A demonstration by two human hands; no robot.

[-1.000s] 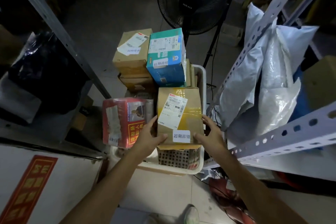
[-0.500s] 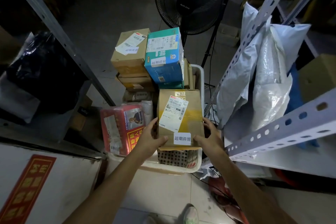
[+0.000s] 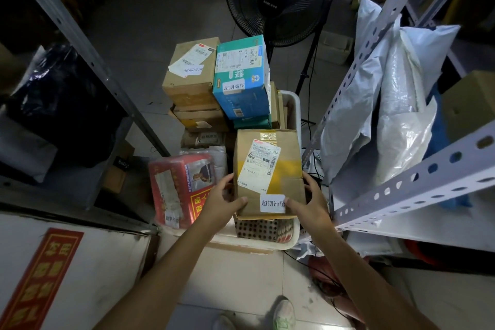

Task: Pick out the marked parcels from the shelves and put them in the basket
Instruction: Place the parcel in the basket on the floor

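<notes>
Brown parcel [image 3: 284,177] w/ white sticker is being gripped at its near corners by L hand [image 3: 222,203] & R hand [image 3: 310,203], atop the pile in the white basket [image 3: 290,99], front-R. It is being flanked by a red parcel [image 3: 182,190] just L, and a teal box [image 3: 241,80] behind; the R side is being crowded by a shelf rail [image 3: 401,190] & poly bags [image 3: 388,115].

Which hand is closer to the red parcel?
Left. The left hand grips the brown box on the side next to the red parcel; the right hand grips its opposite side.
</notes>
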